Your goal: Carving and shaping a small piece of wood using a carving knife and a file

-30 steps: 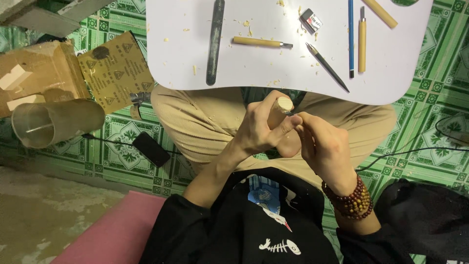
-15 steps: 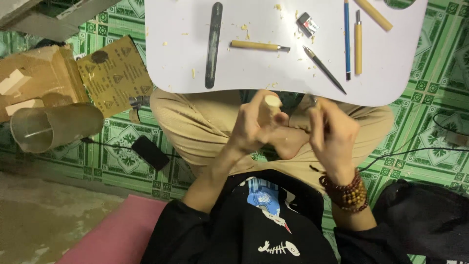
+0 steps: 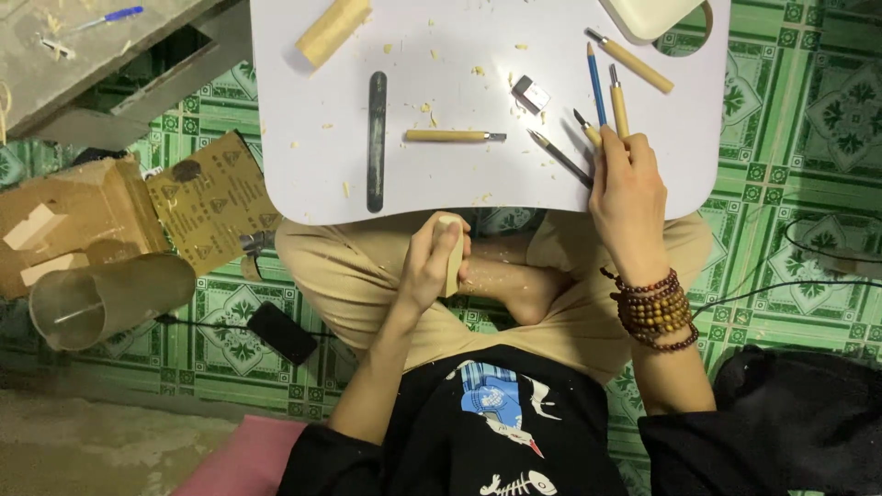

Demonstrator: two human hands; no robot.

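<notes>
I sit cross-legged behind a white lap table (image 3: 303,165). My left hand (image 3: 424,266) grips a small pale wood block (image 3: 451,259) upright over my lap, just below the table's near edge. My right hand (image 3: 627,197), with bead bracelets at the wrist, reaches onto the table's right side. Its fingers close around a wooden-handled carving tool (image 3: 588,129) whose metal tip points away from me. Right beside it lie a blue pencil (image 3: 596,81), another wooden-handled tool (image 3: 620,103) and a dark thin tool (image 3: 558,156).
Also on the table: a black file (image 3: 377,138), a carving tool (image 3: 455,136), a wood block (image 3: 333,28), a small metal sharpener (image 3: 530,94), shavings. On the green tiled floor to the left: a cardboard box (image 3: 64,220), sandpaper (image 3: 211,197), a clear cylinder (image 3: 101,298), a phone (image 3: 283,332).
My right hand left the block and moved up onto the table's tools. My left hand stays over my lap holding the block alone. The view has shifted.
</notes>
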